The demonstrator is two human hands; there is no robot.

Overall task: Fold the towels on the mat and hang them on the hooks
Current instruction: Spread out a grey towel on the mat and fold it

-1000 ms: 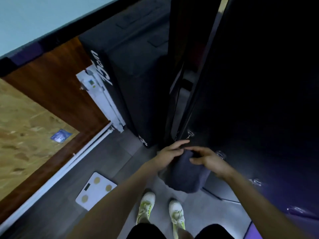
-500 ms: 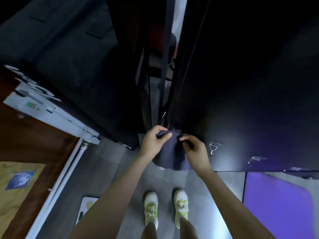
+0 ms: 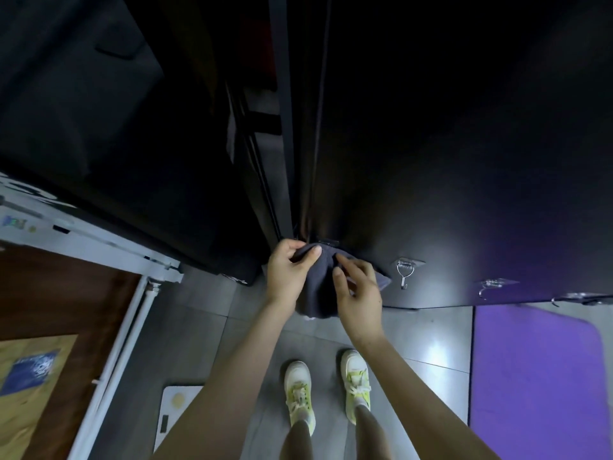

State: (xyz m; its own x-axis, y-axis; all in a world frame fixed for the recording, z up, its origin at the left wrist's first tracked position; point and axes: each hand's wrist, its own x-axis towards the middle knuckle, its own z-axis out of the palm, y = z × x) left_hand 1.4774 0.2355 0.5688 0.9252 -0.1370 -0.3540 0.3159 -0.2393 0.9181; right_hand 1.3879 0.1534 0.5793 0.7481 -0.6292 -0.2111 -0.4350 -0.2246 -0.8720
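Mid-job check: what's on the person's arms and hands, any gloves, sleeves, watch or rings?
No gloves on the left hand or the right hand, and no rings, watch or bands show. The forearms are bare as far as the frame reaches, with no sleeves in view.

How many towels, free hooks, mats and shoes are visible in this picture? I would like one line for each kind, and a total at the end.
towel: 1
free hooks: 3
purple mat: 1
shoes: 2
Total: 7
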